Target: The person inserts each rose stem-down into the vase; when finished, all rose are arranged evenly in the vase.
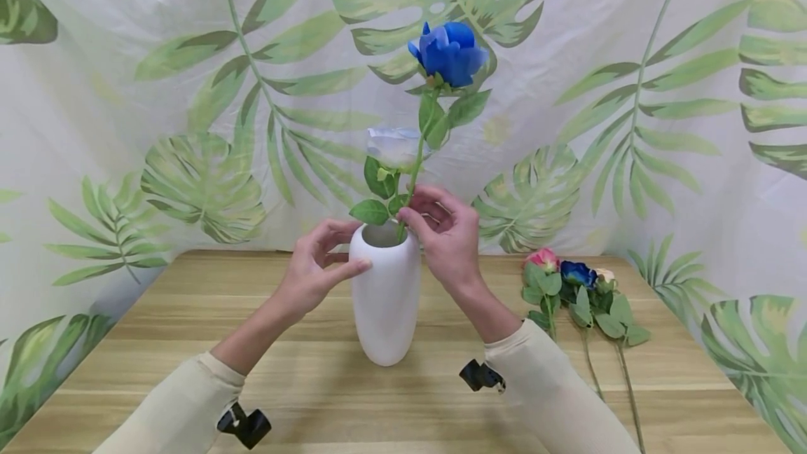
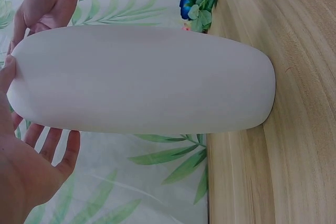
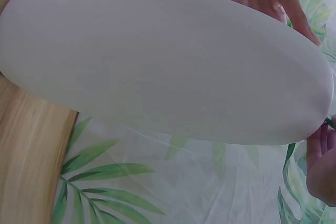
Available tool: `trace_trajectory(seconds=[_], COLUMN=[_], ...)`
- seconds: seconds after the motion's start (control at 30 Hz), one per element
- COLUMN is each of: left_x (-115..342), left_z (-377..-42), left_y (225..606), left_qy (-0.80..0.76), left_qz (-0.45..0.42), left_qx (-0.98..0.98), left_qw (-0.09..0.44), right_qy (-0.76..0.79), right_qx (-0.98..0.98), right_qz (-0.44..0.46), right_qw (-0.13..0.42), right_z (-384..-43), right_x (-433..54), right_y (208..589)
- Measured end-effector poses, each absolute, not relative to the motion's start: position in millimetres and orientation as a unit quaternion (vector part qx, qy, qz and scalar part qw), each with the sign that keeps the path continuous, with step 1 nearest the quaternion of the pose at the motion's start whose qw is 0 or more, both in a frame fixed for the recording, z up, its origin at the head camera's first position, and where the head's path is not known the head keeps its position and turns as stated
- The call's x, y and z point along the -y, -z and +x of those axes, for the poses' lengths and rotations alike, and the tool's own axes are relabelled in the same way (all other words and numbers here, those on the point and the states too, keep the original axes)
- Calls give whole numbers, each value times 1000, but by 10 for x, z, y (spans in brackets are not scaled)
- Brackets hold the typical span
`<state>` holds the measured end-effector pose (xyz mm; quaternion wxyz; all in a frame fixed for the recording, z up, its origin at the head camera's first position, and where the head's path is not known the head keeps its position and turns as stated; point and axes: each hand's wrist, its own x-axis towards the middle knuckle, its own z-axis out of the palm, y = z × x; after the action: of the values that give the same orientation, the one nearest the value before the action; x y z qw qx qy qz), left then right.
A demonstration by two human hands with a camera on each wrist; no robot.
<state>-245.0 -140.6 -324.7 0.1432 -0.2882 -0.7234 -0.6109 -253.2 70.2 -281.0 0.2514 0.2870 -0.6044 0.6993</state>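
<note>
A tall white vase (image 1: 386,307) stands upright on the wooden table. My left hand (image 1: 315,261) grips it near the rim, the thumb on the near side and fingers behind. At the vase mouth, my right hand (image 1: 446,233) pinches the stem of a blue artificial rose (image 1: 450,54), whose lower end reaches inside the opening. A pale white-blue rose (image 1: 394,148) with green leaves rises from the vase, left of the blue one. In the left wrist view, the vase (image 2: 142,80) hides part of both hands; in the right wrist view it fills most of the picture.
On the table's right side lie a pink rose (image 1: 543,260), a dark blue rose (image 1: 578,273) and a cream rose (image 1: 605,275), stems toward the front. A leaf-patterned cloth (image 1: 302,90) hangs behind the table (image 1: 189,321). Black wrist cameras sit on both sleeves.
</note>
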Motion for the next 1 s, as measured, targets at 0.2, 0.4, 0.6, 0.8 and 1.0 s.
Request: trace_trajectory(seconds=[0.2, 0.4, 0.6, 0.8, 1.0], left_x=[1405, 1405, 1404, 1401, 1405], left_z=[-2444, -2442, -2442, -2445, -2444], left_y=[3250, 3249, 3251, 3259, 3256], left_qy=[611, 611, 610, 611, 612], left_qz=[-289, -287, -284, -282, -286], left_qx=[722, 724, 725, 725, 723], left_qw=[143, 142, 145, 146, 147], right_qy=[-690, -697, -687, -667, -669], right_qx=[616, 606, 605, 615, 604], right_qz=[281, 296, 314, 324, 343], right_qw=[257, 246, 251, 268, 264], right_z=[-2516, -2520, -2536, -2547, -2550], right_x=[-714, -719, -706, -702, -725], right_y=[2804, 2792, 2790, 2817, 2857])
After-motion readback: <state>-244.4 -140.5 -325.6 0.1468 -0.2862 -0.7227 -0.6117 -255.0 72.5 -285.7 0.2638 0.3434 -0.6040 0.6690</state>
